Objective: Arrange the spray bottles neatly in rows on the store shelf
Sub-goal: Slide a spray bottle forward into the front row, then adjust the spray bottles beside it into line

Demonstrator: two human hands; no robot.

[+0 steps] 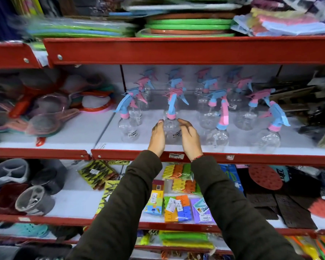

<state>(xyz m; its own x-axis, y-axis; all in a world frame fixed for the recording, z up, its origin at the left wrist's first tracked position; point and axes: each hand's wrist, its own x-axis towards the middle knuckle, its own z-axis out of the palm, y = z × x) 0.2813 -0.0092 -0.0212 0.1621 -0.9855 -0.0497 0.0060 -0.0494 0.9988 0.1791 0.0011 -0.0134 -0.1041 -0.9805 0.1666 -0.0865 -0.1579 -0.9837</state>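
Illumination is bright and even, apparently from overhead, with saturated colour throughout. Motion blur is heavy at the upper left, smearing the stacked flat goods point(79, 29), and moderate across the strainers point(43, 117) at left. The far spray bottles point(176, 79) are soft and indistinct. Wide-angle distortion bows the red shelf edges point(176, 51) toward the frame borders. Shadows are faint on the white shelf surface point(79, 132). Glare is minimal.

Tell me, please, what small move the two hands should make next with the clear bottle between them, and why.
Probably let go and draw back. The left hand and right hand cup the spray bottle, which stands upright near the shelf edge, about level with the front bottles on either side. It seems placed; if anything, turn its pink-and-blue head to match theirs.
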